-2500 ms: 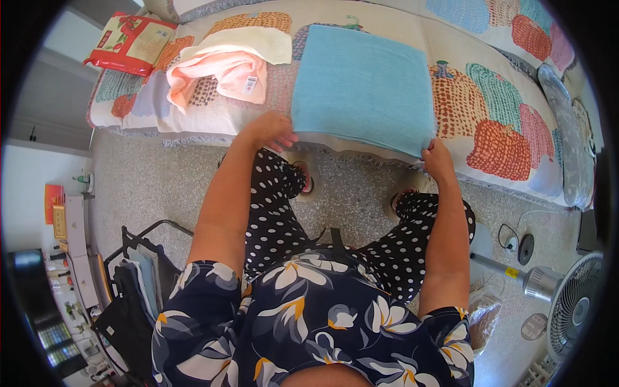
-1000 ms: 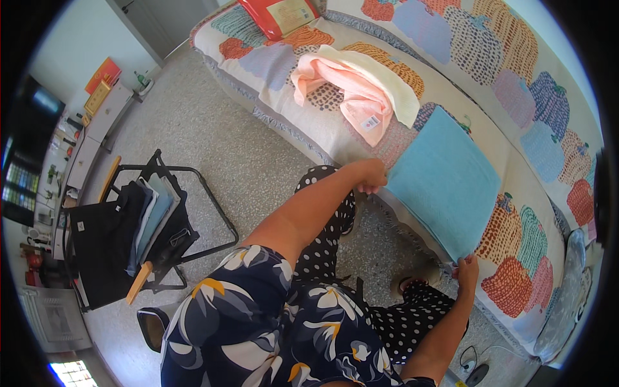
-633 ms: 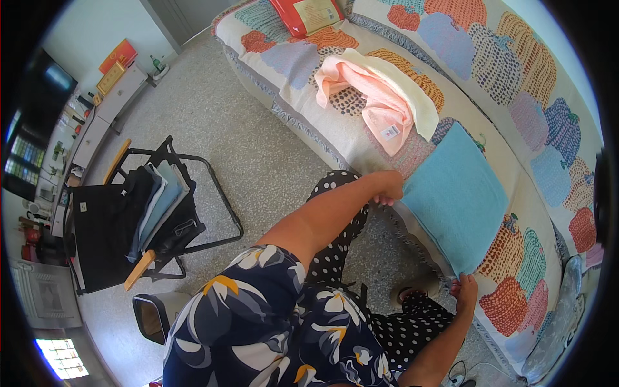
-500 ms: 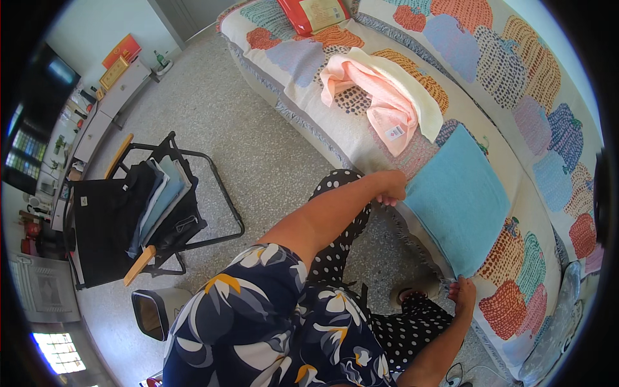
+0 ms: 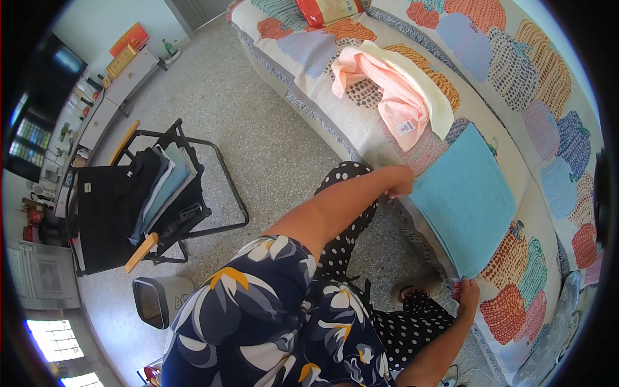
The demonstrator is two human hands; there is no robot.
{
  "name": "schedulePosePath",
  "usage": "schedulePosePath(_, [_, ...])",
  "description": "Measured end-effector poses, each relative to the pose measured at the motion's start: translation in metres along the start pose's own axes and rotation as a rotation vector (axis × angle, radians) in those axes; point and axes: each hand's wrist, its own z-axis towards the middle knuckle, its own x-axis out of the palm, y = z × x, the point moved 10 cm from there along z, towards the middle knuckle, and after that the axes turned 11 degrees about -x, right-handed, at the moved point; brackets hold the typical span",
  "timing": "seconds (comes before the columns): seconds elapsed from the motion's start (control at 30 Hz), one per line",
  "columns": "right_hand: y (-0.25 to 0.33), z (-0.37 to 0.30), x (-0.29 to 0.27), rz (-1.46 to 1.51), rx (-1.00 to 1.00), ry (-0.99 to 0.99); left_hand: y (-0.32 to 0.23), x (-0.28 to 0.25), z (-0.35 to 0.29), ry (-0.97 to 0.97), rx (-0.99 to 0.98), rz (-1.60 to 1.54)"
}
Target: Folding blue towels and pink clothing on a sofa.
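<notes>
A blue towel (image 5: 461, 200) lies folded into a flat square on the sofa seat in front of me. At its near left corner is my left hand (image 5: 400, 182), closed with the fingertips pinching the towel's edge. My right hand (image 5: 467, 298) pinches the corner closest to me on the right. Farther along the seat, a pink towel (image 5: 400, 106) and a pale yellow towel (image 5: 422, 90) lie loosely heaped together, apart from both hands; a white label shows on the pink one.
The sofa (image 5: 309, 97) has a patterned cover with a fringed edge. A red package (image 5: 329, 11) rests at its far end. On my left stands a black folding chair (image 5: 106, 213) bearing folded clothes (image 5: 171, 187), with a bin (image 5: 151, 303) nearby. A long cabinet (image 5: 122, 80) lines the wall.
The view has shifted slightly, so the whole scene sits a little to the right. Both hands stay at the same corners of the blue towel, which looks nearly unchanged.
</notes>
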Motion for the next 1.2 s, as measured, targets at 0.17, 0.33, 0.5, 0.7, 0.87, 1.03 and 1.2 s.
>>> schedulePosePath(0.17, [-0.004,0.004,-0.002,-0.041,0.003,0.012,-0.005,0.000,-0.001,-0.027,-0.020,0.154])
schedulePosePath(0.33, [-0.003,0.008,0.000,-0.093,-0.036,0.010,-0.016,-0.025,-0.017,-0.528,0.072,0.200])
schedulePosePath(0.5, [-0.005,0.012,-0.005,-0.186,-0.086,-0.005,-0.054,-0.040,-0.062,-0.790,0.166,0.029])
schedulePosePath(0.7, [0.003,0.010,0.000,-0.220,-0.104,0.015,-0.121,-0.006,-0.099,-1.137,0.770,-0.081])
schedulePosePath(0.87, [0.001,0.011,-0.001,-0.199,-0.089,0.018,-0.146,0.053,-0.030,-0.786,0.684,0.396])
schedulePosePath(1.03, [0.001,0.012,-0.002,-0.163,-0.095,0.028,-0.120,0.027,-0.018,-0.770,0.557,0.507])
schedulePosePath(1.2, [0.003,0.011,-0.003,-0.147,-0.082,0.048,-0.099,0.006,-0.020,-0.783,0.461,0.449])
